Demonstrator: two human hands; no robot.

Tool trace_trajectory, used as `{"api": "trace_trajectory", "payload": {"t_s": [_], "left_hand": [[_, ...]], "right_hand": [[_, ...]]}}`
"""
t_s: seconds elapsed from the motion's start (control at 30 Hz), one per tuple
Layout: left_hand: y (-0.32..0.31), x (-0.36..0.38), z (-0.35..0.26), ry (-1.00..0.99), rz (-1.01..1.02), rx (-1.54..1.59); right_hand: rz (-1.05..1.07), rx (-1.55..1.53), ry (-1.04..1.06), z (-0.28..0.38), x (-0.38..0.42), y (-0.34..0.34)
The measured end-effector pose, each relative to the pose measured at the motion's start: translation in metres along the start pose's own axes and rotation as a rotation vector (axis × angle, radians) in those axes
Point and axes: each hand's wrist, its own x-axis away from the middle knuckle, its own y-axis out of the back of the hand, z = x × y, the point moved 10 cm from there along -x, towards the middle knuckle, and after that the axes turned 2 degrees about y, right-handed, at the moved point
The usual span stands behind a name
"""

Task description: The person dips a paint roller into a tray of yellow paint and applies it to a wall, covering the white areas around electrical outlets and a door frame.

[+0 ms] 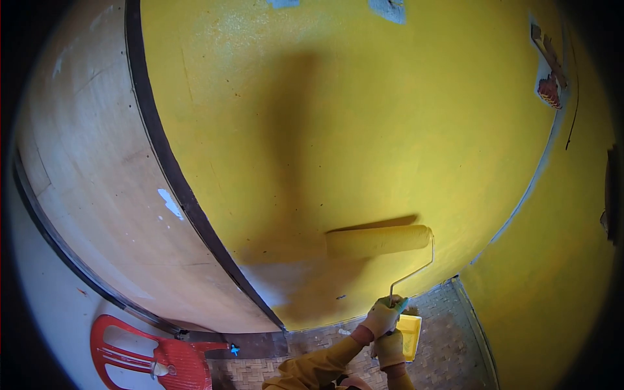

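A paint roller (380,241) with a yellow-coated sleeve lies almost level against the lower part of the yellow wall (416,143). Its bent wire frame runs down to the handle. My left hand (381,317), in a pale glove with a reddish cuff, is closed round the handle just under the wire. Below it my right hand (390,349), gloved too, is wrapped round the lower handle, its fingers partly hidden. A yellow paint tray (411,337) rests on the floor beyond my right hand. A pale patch (266,281) shows low on the wall.
A red plastic chair (182,364) stands at lower left with a small blue item (234,349) at its arm. Woven matting (260,374) covers the floor. A dark strip (166,153) divides the yellow wall from a beige panel (97,143). Damaged plaster (549,91) shows at upper right.
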Motion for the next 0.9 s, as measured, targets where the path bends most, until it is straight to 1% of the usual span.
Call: {"api": "trace_trajectory", "payload": {"t_s": [0.03, 0.07, 0.1, 0.13, 0.17, 0.23, 0.27, 0.33, 0.37, 0.43, 0.47, 0.53, 0.57, 0.6, 0.67, 0.7, 0.73, 0.77, 0.8, 0.87, 0.9], "left_hand": [[0.000, 0.001, -0.010, 0.015, 0.038, -0.038], [0.002, 0.003, -0.011, 0.022, 0.040, -0.039], [0.002, 0.006, -0.010, 0.038, 0.049, -0.047], [0.002, 0.007, -0.009, 0.049, 0.056, -0.053], [0.002, 0.008, -0.010, 0.046, 0.054, -0.051], [0.006, 0.012, 0.002, 0.133, 0.029, -0.125], [0.005, 0.009, 0.006, 0.130, 0.024, -0.123], [0.004, 0.000, -0.004, -0.070, 0.002, -0.216], [0.005, -0.001, -0.015, -0.068, -0.001, -0.213], [0.006, -0.004, -0.026, 0.018, 0.007, -0.172], [0.005, -0.003, -0.023, 0.016, 0.009, -0.172], [-0.003, -0.006, -0.002, 0.062, 0.069, -0.059], [0.000, -0.005, -0.006, -0.035, 0.008, -0.108], [-0.001, -0.008, 0.000, -0.035, 0.009, -0.111], [-0.009, -0.004, 0.005, 0.139, 0.115, 0.124], [-0.009, -0.006, -0.011, 0.026, 0.107, 0.082], [-0.010, -0.007, -0.019, 0.025, 0.112, 0.083], [-0.008, -0.007, -0.029, 0.006, 0.094, 0.065], [-0.007, -0.005, -0.035, -0.012, 0.075, 0.048], [-0.011, -0.008, -0.019, 0.011, 0.084, 0.082], [-0.011, -0.006, -0.004, 0.063, 0.075, 0.085]], "right_hand": [[-0.051, -0.044, 0.002, -0.001, 0.002, 0.004], [-0.049, -0.046, -0.004, -0.011, 0.005, -0.001], [-0.034, 0.048, 0.051, -0.021, 0.008, -0.011], [-0.019, 0.144, 0.112, -0.015, 0.007, -0.014], [-0.019, 0.145, 0.116, -0.015, 0.008, -0.012], [0.219, 0.756, 0.501, 0.015, 0.023, -0.040], [0.219, 0.756, 0.508, 0.022, 0.020, -0.036], [0.301, 0.749, 0.478, 0.034, 0.005, -0.032], [0.345, 0.747, 0.457, 0.039, -0.001, -0.030], [0.436, 0.742, 0.409, 0.039, -0.002, -0.028], [0.434, 0.744, 0.408, 0.036, -0.001, -0.029], [0.245, 0.429, 0.291, 0.021, -0.010, -0.020], [0.156, 0.269, 0.231, 0.008, -0.010, -0.019], [0.069, 0.105, 0.167, -0.006, -0.007, -0.019], [-0.101, -0.220, 0.031, -0.019, -0.001, -0.008], [-0.106, -0.221, 0.030, -0.021, -0.004, -0.003], [-0.022, 0.274, 0.246, 0.019, -0.012, 0.004], [0.069, 0.773, 0.455, 0.041, -0.010, -0.006], [0.071, 0.777, 0.451, 0.039, -0.008, -0.005], [0.088, 0.778, 0.463, 0.036, -0.008, -0.008], [0.086, 0.778, 0.463, 0.035, -0.007, -0.007]]}}
